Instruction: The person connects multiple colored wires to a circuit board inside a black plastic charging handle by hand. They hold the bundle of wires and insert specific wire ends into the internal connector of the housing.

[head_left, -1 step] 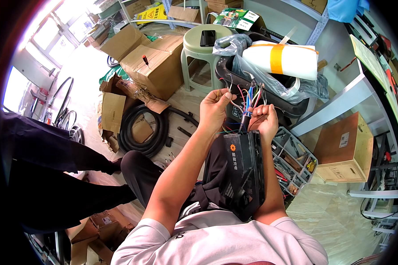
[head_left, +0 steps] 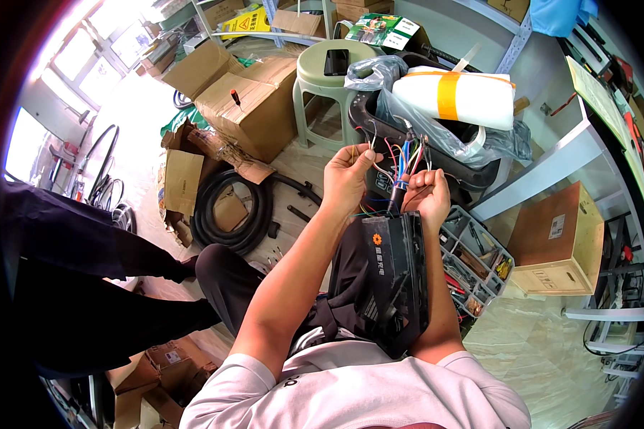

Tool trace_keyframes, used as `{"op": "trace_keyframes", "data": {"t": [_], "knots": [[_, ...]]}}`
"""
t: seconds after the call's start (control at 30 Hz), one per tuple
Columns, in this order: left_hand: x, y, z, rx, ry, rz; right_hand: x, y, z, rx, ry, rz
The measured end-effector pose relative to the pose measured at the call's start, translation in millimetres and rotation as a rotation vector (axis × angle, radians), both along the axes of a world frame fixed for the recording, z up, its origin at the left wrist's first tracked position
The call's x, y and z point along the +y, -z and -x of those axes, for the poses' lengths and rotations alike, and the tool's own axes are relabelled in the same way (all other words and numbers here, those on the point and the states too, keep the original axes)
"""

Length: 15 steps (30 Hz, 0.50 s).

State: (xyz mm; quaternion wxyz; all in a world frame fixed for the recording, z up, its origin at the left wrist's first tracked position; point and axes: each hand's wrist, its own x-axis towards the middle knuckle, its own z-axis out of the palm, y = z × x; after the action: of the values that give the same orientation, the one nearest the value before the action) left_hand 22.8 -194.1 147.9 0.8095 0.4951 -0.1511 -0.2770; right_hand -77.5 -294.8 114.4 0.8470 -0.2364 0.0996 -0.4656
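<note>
A flat black plastic box [head_left: 390, 264] with an orange mark rests on my lap between my forearms. From its far end rises a thick black cable [head_left: 394, 200], fanning out into a bundle of thin wires [head_left: 406, 151] in blue, red, white, yellow and green. My left hand [head_left: 345, 179] is closed in a pinch on a thin wire at the left of the bundle. At the right side, my right hand [head_left: 429, 199] is closed with fingers curled on wires close to the cable. Its fingers partly hide what they grip.
Beyond the wires stands a black case [head_left: 365, 107] bearing a white roll [head_left: 472, 96] with a yellow band. A green stool [head_left: 311, 68] holds a phone. Coiled black hose [head_left: 207, 229], a carton [head_left: 254, 107], a parts tray [head_left: 490, 286] and a wooden box [head_left: 554, 236] surround me. Someone's dark-clothed legs [head_left: 107, 250] are left.
</note>
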Motion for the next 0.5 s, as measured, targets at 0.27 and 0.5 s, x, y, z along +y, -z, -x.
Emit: {"op": "trace_keyframes", "data": {"t": [0.27,0.5], "knots": [[2.4,-0.4,-1.0,0.005,-0.004,0.017,0.2,1.3,-0.4,0.004,0.002,-0.012],[2.8,-0.4,1.3,-0.031,-0.014,-0.003,3.3,-1.2,-3.3,-0.011,0.054,0.075]]}}
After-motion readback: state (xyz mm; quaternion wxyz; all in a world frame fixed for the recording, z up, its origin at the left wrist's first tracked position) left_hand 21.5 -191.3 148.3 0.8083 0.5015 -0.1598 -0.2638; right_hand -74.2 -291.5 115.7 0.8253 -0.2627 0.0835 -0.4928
